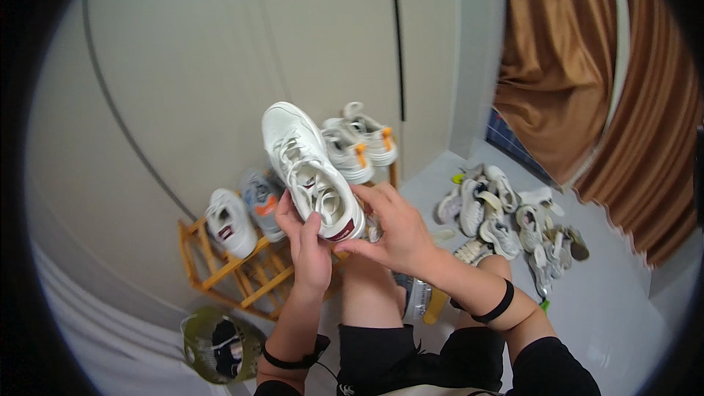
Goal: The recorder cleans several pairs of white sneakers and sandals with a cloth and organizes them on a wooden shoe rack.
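Both hands hold a white lace-up sneaker (297, 143) in front of me, its toe pointing away and its dark red heel tab towards me. My left hand (308, 245) grips the left side of the heel, with the thumb at the collar. On the right side of the heel, my right hand (393, 225) has its fingers along the collar and its thumb below the heel tab. Loose laces lie inside the shoe opening. Below and beyond stands a wooden shoe rack (236, 275). A similar white sneaker (234, 225) with a dark red tab rests on its left end.
The rack also carries a grey-and-orange shoe (261, 203) and a pale pair with orange heel loops (349, 157). Several shoes (498, 220) lie piled on the floor at right, near a brown curtain (555, 55). A greenish basket (192, 341) with dark items stands lower left.
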{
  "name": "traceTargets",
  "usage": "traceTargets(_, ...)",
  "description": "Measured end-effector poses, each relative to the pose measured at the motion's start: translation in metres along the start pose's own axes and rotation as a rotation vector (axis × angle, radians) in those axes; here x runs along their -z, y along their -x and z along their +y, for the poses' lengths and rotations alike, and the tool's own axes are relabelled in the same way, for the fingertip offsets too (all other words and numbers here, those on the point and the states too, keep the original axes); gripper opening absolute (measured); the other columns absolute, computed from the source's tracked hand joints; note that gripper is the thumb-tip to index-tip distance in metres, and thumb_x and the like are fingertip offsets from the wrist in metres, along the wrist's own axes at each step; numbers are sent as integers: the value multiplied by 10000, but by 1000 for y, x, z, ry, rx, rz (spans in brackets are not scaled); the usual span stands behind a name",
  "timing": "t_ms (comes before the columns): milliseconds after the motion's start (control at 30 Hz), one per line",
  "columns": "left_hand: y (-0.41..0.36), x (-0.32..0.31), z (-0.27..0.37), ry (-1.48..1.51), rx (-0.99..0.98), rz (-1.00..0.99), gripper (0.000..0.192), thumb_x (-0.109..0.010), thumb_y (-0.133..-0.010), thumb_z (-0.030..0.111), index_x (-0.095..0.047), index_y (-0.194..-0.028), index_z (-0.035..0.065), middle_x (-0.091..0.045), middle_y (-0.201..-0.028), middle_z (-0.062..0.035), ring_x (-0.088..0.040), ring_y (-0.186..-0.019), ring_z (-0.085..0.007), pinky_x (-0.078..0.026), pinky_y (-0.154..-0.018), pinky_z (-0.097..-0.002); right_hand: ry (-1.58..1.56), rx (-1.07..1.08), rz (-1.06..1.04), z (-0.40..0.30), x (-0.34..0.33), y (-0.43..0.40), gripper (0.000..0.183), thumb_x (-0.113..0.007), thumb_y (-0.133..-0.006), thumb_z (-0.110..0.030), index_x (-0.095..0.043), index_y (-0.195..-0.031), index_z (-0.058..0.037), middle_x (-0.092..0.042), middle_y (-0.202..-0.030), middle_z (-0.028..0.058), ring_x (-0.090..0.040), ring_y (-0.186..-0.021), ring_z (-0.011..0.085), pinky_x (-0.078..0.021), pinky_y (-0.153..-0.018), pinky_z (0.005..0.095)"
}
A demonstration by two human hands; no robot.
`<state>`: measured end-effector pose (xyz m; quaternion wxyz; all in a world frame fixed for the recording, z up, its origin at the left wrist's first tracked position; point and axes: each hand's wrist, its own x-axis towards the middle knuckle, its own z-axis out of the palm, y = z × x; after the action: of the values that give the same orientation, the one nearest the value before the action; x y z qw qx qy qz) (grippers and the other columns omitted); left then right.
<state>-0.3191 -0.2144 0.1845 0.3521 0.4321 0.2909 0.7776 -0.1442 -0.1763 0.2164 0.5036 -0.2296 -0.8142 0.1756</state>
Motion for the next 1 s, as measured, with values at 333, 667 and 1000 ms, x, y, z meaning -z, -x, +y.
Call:
traceTargets(333,43,147,92,-295,-215,407,581,-388,-1188,266,-227,-1692,24,-281,-1656,-152,-388,-1532,-273,-371,-1257,-428,-230,78,-284,-81,-173,-21,833,-839,-927,-391,-455,-1591,-68,-557,-1316,206,-708,-998,435,-616,-817,486)
traceTargets(667,50,237,103,-648,16,408,656,-507,-1158,246,-272,-1690,-59,-584,-1546,-202,-590,-1379,-260,-438,-1164,-365,-95,-66,-349,-94,-278,-24,687,-818,-932,-314,-524,-1471,-5,-597,-1299,249,-695,-1059,481,-605,-840,538)
traceTargets(1000,55,261,63,-914,-76,393,719,-624,-1023,29,-310,-1660,-84,-639,-1455,-285,-660,-1301,-368,-519,-1070,-427,3,-50,-428,-70,-292,-7,716,-783,-919,-259,-487,-1480,74,-664,-1212,268,-741,-944,470,-623,-782,531)
